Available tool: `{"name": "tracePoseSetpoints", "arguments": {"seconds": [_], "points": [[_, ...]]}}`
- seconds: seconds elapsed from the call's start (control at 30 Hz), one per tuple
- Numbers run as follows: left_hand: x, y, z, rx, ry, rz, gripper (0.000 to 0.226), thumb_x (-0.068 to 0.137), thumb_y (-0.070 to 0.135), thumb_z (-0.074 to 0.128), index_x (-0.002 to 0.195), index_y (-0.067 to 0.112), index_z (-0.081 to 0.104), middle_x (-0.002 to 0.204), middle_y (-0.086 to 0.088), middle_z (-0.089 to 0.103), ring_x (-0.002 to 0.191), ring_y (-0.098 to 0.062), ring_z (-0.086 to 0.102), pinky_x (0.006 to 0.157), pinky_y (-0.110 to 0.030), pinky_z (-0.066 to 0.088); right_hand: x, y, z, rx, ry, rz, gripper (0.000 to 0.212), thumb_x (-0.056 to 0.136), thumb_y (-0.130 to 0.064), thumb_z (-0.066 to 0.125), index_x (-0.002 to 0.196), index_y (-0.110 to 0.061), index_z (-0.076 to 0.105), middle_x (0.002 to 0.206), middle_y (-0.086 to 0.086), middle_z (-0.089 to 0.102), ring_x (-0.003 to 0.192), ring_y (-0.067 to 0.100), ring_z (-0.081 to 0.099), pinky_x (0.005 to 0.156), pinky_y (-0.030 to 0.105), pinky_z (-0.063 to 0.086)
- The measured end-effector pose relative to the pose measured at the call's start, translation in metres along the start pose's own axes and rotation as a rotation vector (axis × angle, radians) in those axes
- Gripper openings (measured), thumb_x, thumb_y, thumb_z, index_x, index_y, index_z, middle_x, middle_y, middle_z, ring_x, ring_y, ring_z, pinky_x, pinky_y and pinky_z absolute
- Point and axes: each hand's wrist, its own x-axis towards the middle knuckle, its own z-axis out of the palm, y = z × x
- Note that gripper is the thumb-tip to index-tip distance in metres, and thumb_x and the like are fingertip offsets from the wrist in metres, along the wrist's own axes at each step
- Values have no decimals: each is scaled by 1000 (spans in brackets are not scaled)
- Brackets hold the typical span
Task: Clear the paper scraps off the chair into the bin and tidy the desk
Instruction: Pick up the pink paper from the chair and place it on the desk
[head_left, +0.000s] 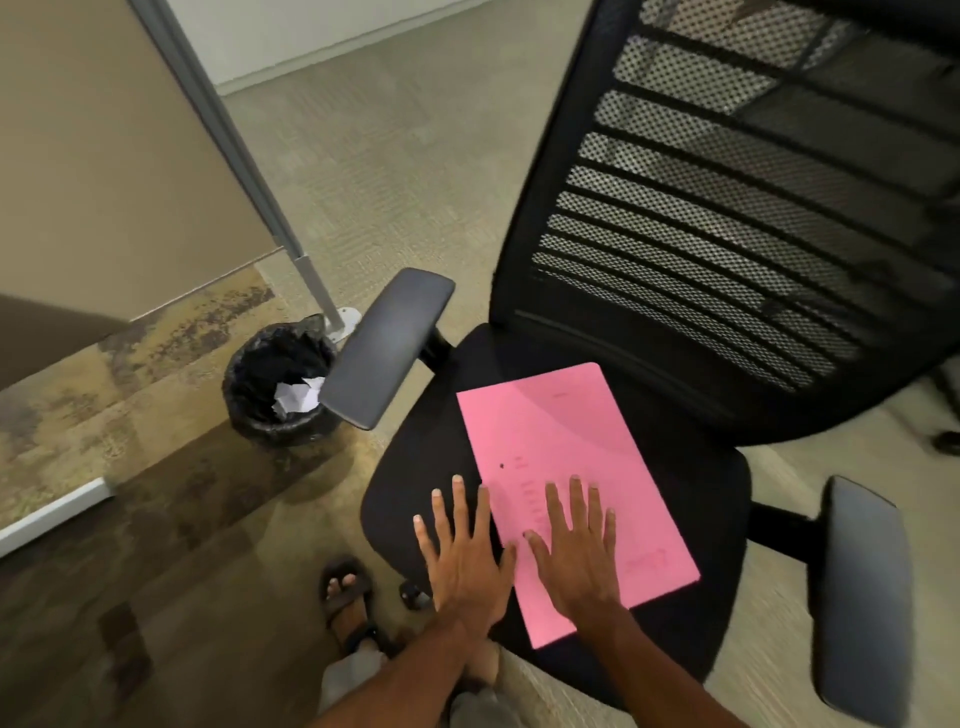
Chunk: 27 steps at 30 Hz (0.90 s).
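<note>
Crumpled paper (297, 396) sits in bin (249, 415); left hand (467, 551), right hand (576, 545) spread flat.

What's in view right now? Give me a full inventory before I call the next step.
office chair: one, black mesh back and black seat, centre right
armrests: two, dark grey, either side of the seat
pink folder: one, pink, flat on the chair seat
bin: one, black with black liner, on the floor left of the chair
crumpled paper: white, count unclear, inside the bin
partition panel: one, beige with a grey post, upper left
carpet: beige and brown patches, all around
sandalled foot: one, black sandal, bottom centre
left hand: open, flat on the seat at the folder's left edge
right hand: open, flat on the folder
</note>
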Motion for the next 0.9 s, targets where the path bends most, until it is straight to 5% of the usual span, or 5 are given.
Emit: {"name": "tracePoseSetpoints", "arguments": {"seconds": [0.07,0.37,0.6,0.77,0.9], "points": [[1,12,5,14,-11,9,77,91,66,21,150,29,-13,160,-5,-19,139,-30,-31,109,-54,-23,2,21,-1,18,13,57,72,97,-55,24,142,-28,-25,151,4,-31,142,30,-26,116,50,-14],[5,35,21,-15,-79,-34,79,93,60,32,148,33,-17,160,-11,-15,147,-33,-15,115,-50,-14,21,84,-10,116,22,284,74,95,-52,39,151,-30,-5,160,14,-12,147,37,-5,117,55,6],[11,39,27,-183,-115,-27,72,97,40,42,151,31,-4,162,-7,-2,149,-29,-6,118,-46,-5,30,94,-8,274,-72,373,102,81,-48,69,150,-26,-2,157,22,6,146,39,8,118,52,15],[15,39,24,-296,-41,-39,59,97,38,44,148,32,15,154,-3,23,140,-27,26,113,-51,33,42,97,-20,312,-31,449,110,66,-38,85,146,-18,13,140,21,31,131,38,32,108,53,36],[19,38,26,-305,-4,-48,59,96,39,46,147,31,17,148,-1,28,128,-23,33,105,-45,40,48,99,-20,261,-68,494,108,65,-37,85,144,-12,17,142,21,30,131,38,33,105,51,40]]}}
